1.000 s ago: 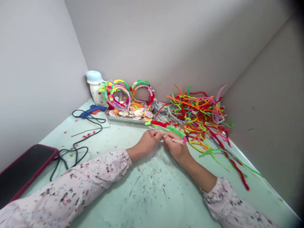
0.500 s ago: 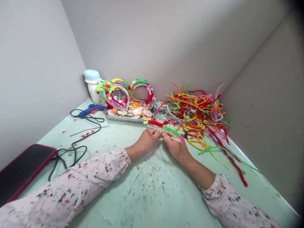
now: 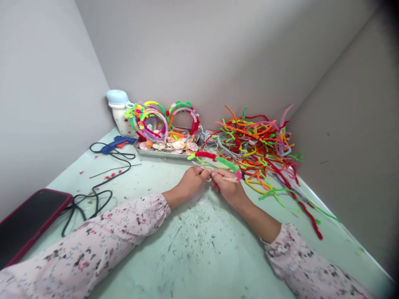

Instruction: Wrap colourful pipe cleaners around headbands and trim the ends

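Observation:
Between my hands is a headband (image 3: 225,162) wrapped in fuzzy pipe cleaner, with lime, red, green, pink and pale sections along its curve. My left hand (image 3: 195,181) pinches its thin grey end, which is bare of fuzz. Close beside it, my right hand (image 3: 227,182) grips the pale part below the pink bend, fingers curled and thumb tip almost touching the left thumb. What lies inside the right fingers is hidden. Behind, a metal tray (image 3: 162,154) holds seashells (image 3: 179,145), and several finished-looking pipe-cleaner headbands (image 3: 155,124) stand on it.
A tangled heap of pipe cleaners (image 3: 255,135) and grey bare bands (image 3: 222,143) spreads at the right. At the left are a blue glue gun (image 3: 116,143), its black cord (image 3: 96,189), a phone (image 3: 34,222) and a white bottle (image 3: 120,114). Grey walls enclose the table.
The headband's curved part has tilted up slightly, away from the right hand. Both hands keep their grip close together. The whole view has shifted a little.

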`<action>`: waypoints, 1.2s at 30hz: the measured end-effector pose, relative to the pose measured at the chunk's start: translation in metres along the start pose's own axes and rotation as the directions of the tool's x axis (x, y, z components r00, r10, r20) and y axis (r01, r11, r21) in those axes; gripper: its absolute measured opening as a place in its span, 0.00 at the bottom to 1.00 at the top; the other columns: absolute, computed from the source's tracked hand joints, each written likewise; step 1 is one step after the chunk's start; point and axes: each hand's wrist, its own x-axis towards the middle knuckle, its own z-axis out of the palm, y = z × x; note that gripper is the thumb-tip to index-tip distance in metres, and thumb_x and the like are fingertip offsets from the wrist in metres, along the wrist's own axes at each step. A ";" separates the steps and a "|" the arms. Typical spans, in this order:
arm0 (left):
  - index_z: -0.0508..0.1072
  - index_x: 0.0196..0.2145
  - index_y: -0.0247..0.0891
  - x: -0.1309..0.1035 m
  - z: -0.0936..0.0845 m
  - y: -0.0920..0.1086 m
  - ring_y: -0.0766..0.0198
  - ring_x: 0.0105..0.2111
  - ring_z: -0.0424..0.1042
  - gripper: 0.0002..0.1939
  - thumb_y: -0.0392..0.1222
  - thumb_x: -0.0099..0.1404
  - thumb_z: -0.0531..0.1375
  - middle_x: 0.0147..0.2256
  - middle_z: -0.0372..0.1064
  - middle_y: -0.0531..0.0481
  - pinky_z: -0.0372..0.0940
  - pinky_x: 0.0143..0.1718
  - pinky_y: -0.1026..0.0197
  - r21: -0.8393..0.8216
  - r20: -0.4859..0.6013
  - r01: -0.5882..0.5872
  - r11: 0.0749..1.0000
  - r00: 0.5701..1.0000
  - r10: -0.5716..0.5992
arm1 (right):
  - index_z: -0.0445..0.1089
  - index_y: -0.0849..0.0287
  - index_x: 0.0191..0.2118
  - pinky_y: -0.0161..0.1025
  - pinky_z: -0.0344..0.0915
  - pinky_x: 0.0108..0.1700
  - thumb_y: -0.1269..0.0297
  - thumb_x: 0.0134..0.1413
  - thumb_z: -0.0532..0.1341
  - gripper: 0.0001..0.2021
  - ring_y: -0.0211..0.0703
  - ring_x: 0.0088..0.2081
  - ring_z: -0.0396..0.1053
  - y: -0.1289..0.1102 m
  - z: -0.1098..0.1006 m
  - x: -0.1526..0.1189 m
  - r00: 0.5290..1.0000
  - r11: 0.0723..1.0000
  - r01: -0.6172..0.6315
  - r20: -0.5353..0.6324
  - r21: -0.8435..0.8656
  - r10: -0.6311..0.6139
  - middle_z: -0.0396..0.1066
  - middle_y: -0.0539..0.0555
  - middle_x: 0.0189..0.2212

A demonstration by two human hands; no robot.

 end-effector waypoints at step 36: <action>0.56 0.15 0.38 -0.003 -0.009 0.005 0.69 0.19 0.48 0.21 0.50 0.61 0.54 0.15 0.48 0.56 0.46 0.24 0.61 -0.054 0.092 -0.038 0.998 0.995 0.043 | 0.63 0.58 0.20 0.34 0.52 0.23 0.64 0.52 0.54 0.12 0.34 0.19 0.57 -0.003 -0.006 -0.001 0.990 0.992 -0.049 0.134 0.114 0.034 0.61 0.46 0.16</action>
